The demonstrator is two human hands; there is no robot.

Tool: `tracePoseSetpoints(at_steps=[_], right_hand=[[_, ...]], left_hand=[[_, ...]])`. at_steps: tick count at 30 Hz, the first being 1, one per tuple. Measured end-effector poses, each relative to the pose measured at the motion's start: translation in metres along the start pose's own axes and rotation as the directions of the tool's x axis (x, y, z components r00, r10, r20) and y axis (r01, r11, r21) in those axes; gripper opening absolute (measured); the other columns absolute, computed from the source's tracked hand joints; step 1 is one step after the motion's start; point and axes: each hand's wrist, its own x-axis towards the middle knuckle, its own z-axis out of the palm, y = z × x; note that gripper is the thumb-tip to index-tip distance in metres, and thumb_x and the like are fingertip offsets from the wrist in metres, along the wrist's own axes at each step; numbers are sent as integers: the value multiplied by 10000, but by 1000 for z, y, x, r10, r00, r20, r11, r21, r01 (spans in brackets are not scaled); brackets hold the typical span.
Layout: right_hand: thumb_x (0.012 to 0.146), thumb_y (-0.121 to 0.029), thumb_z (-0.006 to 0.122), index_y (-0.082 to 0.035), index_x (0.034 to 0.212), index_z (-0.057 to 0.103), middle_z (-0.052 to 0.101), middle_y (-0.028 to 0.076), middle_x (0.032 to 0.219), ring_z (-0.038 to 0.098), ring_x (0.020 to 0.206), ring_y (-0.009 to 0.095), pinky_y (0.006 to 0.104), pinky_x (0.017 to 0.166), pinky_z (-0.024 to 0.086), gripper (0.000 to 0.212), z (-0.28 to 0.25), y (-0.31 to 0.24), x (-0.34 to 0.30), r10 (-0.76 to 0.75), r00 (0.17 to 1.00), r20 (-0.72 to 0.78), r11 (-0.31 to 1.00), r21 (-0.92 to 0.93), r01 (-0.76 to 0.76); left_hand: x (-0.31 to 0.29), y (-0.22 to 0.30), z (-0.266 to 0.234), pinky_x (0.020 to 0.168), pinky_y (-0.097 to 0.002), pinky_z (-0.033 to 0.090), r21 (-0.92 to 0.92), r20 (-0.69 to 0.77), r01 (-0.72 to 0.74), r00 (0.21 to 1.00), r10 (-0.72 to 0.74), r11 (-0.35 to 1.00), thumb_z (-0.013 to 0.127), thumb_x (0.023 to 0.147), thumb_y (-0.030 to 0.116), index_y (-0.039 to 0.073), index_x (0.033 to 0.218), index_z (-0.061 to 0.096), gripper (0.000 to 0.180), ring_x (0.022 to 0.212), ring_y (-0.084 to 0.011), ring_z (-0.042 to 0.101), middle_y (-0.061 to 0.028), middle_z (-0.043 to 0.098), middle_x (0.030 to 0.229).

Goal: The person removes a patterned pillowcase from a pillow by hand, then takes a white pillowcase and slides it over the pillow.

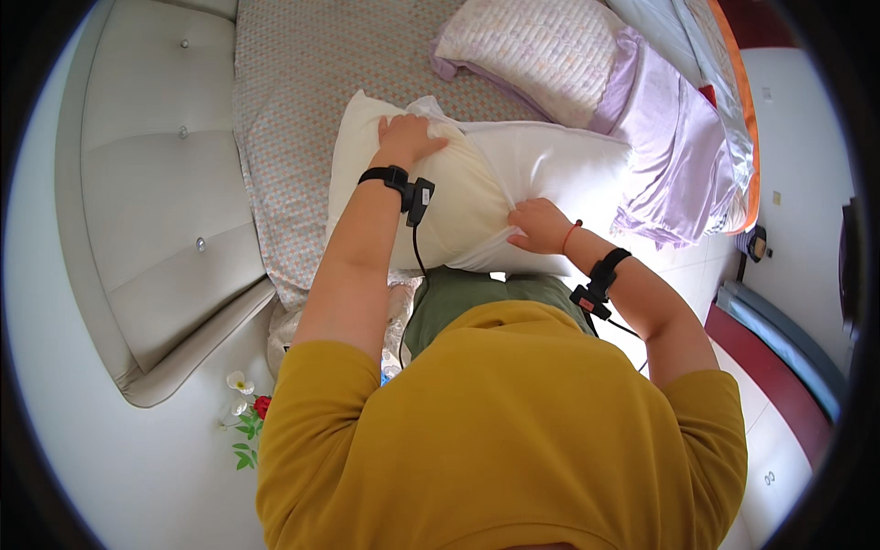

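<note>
A plump cream pillow (458, 197) lies at the bed's near edge, its right part inside a white pillowcase (573, 174). On top of the pillow's far left part, my left hand (410, 137) rests with its fingers spread. My right hand (539, 225) is closed on the pillowcase's opening edge, near the pillow's middle; gathered fabric runs from its fingertips toward the far side. Part of the pillowcase hangs toward my legs. Black straps with small cabled boxes circle both wrists.
Beyond the pillow, the bed has a patterned sheet (312, 73). A quilted pillow (541, 50) and lilac cloth (674, 151) lie at the far right. A padded headboard (170, 183) borders the left. Flowers (249, 412) show at lower left, and a dark red bed frame (765, 385) at right.
</note>
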Motion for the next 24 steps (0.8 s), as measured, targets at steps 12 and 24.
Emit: tracePoseSetpoints(at_steps=[12,24], right_hand=[[763,-266,534,-55,930,623,600,144,973,558,941,308,425,780,442,284,-93,-32,77,312,935,-170,949,111,-296],[789,-272,534,-99,974,577,536,103,995,529,954,283,423,778,456,257,-48,103,-22,729,552,-404,626,67,-777]], left_hand=[[-120,28,-49,463,-402,357,-498,-384,-109,917,-106,860,525,809,389,59,565,561,412,494,-321,494,-139,514,532],[-83,1,-85,491,-387,373,-287,-626,-248,780,15,925,605,754,314,47,538,475,367,497,-314,459,-125,462,503]])
